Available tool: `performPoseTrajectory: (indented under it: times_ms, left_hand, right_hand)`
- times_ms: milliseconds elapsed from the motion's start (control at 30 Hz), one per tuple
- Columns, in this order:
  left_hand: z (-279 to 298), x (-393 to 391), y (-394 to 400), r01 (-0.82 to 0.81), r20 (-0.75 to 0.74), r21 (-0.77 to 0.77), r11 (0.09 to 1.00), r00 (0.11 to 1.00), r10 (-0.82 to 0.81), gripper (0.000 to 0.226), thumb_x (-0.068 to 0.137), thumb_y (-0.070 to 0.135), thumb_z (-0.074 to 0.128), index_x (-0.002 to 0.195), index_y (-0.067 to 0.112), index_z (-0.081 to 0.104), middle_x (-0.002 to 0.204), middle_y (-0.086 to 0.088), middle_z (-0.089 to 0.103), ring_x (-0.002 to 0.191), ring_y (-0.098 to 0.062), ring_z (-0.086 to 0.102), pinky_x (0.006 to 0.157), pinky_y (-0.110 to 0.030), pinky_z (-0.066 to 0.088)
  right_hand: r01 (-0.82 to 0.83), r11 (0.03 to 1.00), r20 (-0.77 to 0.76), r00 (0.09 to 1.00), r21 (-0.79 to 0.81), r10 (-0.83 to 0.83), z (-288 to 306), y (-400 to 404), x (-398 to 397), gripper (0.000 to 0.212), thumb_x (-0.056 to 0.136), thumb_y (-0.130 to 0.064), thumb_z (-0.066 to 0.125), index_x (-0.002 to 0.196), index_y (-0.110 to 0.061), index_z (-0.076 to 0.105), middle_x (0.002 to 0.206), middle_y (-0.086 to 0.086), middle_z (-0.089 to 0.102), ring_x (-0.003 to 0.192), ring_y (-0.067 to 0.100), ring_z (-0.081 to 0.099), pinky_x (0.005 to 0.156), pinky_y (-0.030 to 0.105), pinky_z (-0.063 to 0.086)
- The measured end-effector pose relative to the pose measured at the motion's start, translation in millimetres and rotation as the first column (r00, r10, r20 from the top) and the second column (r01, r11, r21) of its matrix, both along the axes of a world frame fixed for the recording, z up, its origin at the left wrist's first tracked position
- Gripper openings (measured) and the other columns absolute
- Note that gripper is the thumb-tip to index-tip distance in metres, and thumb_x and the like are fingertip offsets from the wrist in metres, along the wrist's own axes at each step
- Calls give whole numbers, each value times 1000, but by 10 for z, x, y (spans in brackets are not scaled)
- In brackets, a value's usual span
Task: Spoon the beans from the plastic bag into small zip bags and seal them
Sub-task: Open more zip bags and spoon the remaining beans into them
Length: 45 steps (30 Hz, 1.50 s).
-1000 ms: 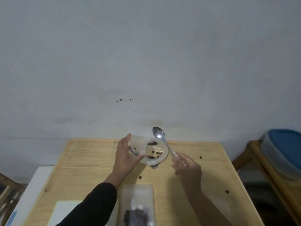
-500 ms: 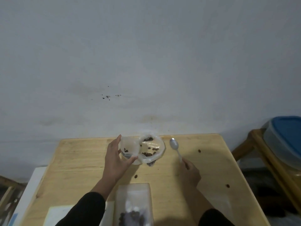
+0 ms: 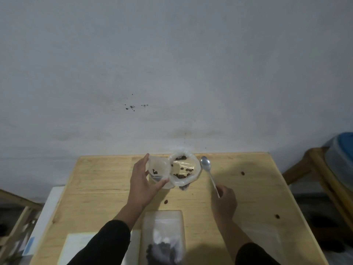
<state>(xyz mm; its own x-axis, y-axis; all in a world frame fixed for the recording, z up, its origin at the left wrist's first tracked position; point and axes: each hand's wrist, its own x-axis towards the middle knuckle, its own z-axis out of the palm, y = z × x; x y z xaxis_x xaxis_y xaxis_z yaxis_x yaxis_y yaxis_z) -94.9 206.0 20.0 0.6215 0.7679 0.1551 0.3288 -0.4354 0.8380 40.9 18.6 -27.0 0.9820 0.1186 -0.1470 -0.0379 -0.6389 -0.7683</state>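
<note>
My left hand (image 3: 142,185) grips a small clear zip bag (image 3: 159,170), its mouth held open, with a few dark beans inside. Right beside it stands the plastic bag (image 3: 185,170), rolled open, with scattered dark beans at its bottom. My right hand (image 3: 223,199) pinches the handle end of a metal spoon (image 3: 208,172); the empty bowl lies on the wooden table (image 3: 99,188) just right of the plastic bag. A filled small zip bag (image 3: 163,238) with beans lies flat near the front edge.
Loose beans (image 3: 242,173) lie scattered on the table's right half and one near the centre. White paper (image 3: 76,247) lies at the front left. A wooden stand with a blue-lidded container (image 3: 342,155) is at the right. A white wall rises right behind the table.
My right hand lowered the spoon from above the plastic bag down to the table on the bag's right. My left hand kept holding the small bag beside the plastic bag.
</note>
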Motion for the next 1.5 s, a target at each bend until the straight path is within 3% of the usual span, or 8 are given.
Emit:
performPoseTrajectory:
  times_ms: [167,300,433,567,800,1033,1200,1500]
  left_hand:
    - [89,-11,-20,-2,26,0,1000,1000,2,103,59,28,88,144,18,30,134,2,38,122,-4,37,94,-13,38]
    - [222,-12,-40,-19,68,25,1000,998,17,103,59,31,88,144,19,30,129,10,36,121,-4,38,91,-9,37]
    - [373,0,-61,-41,108,54,998,994,35,104,58,35,88,144,20,31,127,11,37,121,-5,40,94,-19,42]
    - [543,19,-112,-30,169,54,998,985,21,100,60,41,85,143,19,33,130,8,40,122,-2,40,94,-15,42]
    - [789,-12,-127,12,187,82,997,982,-27,99,57,43,86,140,22,37,125,12,42,115,4,42,94,-16,41]
    - [983,-117,-72,-114,239,33,993,966,102,43,76,32,76,112,30,54,95,17,57,91,1,55,80,-5,38]
    - [1112,-143,-112,-92,334,-183,979,931,150,21,81,24,72,91,27,54,80,7,69,78,-2,65,73,-18,48]
    - [1213,-155,-233,-38,410,-272,961,899,152,27,88,20,64,101,38,49,75,4,70,76,-12,65,79,-27,48]
  right_hand:
    - [-23,1000,37,999,10,22,193,19,5,22,85,-16,56,97,-1,68,94,15,63,88,27,56,74,25,33]
    - [-226,965,195,961,132,198,650,222,-76,17,85,-16,64,99,-9,71,86,2,66,79,15,62,65,17,40]
    - [-523,775,291,850,356,439,1125,378,-244,20,80,-14,72,100,-14,71,90,-7,72,80,3,67,73,15,53]
    - [-637,675,282,771,373,571,1410,482,-356,23,79,-17,73,101,-23,70,98,-8,69,89,5,65,77,15,51]
    - [-609,737,346,786,293,512,1638,565,-385,22,83,-12,68,102,-24,71,98,-10,69,85,-3,63,74,8,48]
    - [-542,744,344,836,392,428,1837,549,-316,21,87,-13,63,93,-32,67,90,-17,69,83,-4,62,76,10,48]
    - [-561,707,346,826,431,445,1895,561,-301,15,87,-12,63,88,-26,67,85,-15,69,82,-3,62,78,13,50]
    - [-570,657,326,821,493,468,1894,550,-298,14,85,-2,61,78,-14,64,80,-5,68,78,7,63,72,16,51]
